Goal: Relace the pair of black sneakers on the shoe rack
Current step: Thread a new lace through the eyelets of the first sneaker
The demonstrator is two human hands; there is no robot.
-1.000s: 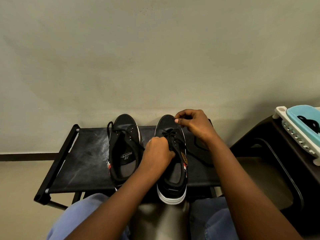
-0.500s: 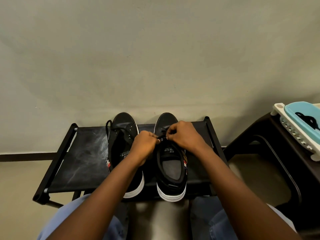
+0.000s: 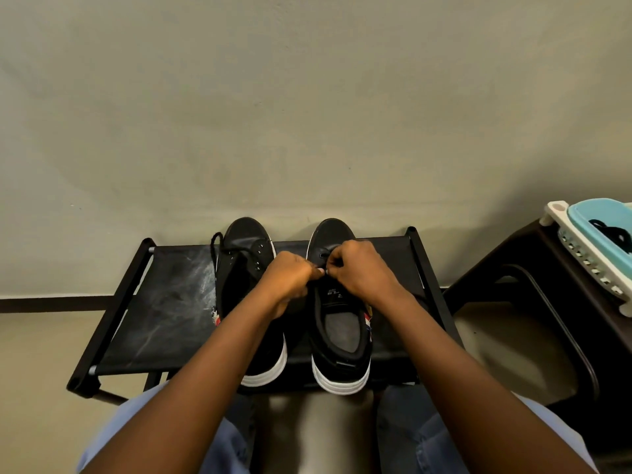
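While I look down over both arms, the two black sneakers stand side by side on the shoe rack [image 3: 160, 302], toes toward its back edge at the wall. My left hand [image 3: 290, 280] and right hand [image 3: 364, 271] meet over the right sneaker [image 3: 342, 331], above the rack's middle. The curled fingers of both pinch the lace [image 3: 321, 271] between them. On the left sneaker [image 3: 247, 234], toward the rack's left end, a loose lace [image 3: 214, 249] hangs. A blue and white basket [image 3: 586, 222] sits right of the rack.

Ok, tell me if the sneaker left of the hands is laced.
Not fully: the sneaker shows bare eyelets and its lace hangs loose at the side. The forearm hides the rest.
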